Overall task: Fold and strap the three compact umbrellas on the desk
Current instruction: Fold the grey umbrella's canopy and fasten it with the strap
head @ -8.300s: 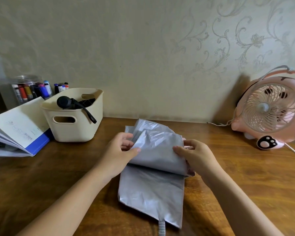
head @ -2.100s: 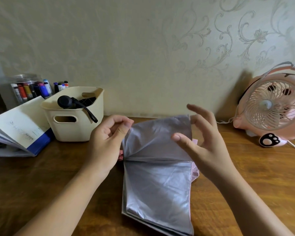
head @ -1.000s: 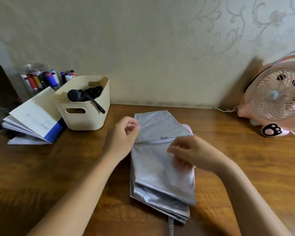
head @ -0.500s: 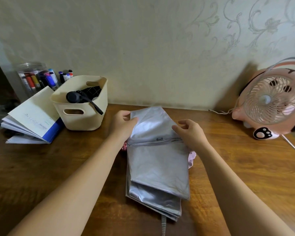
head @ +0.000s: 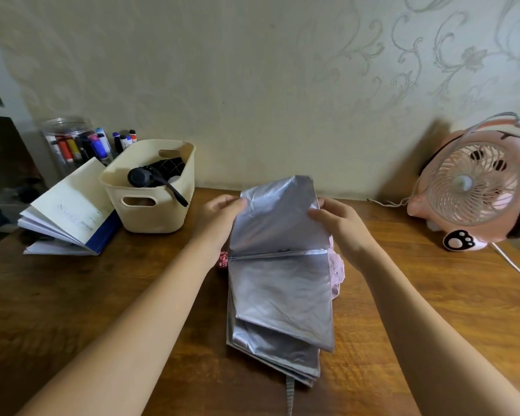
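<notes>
A compact umbrella (head: 279, 289) with a silver lining lies flat on the wooden desk (head: 72, 295), its panels stacked in layers. Pink outer fabric shows at its right edge, and its strap (head: 289, 396) hangs off the near end. My left hand (head: 222, 213) pinches the far left edge of the top panel. My right hand (head: 339, 226) grips the far right edge of the same panel. The far half of that panel stands raised off the stack. A black folded umbrella (head: 150, 175) sits in a cream basket (head: 153, 217) at the back left.
An open booklet (head: 69, 211) leans left of the basket. A clear jar of markers (head: 72, 145) stands behind it by the wall. A pink desk fan (head: 475, 187) stands at the back right, its white cable (head: 514, 265) trailing toward the right edge.
Both hands have lifted the far half of the top silver panel a little higher off the stack. The folded layers below have stayed in place.
</notes>
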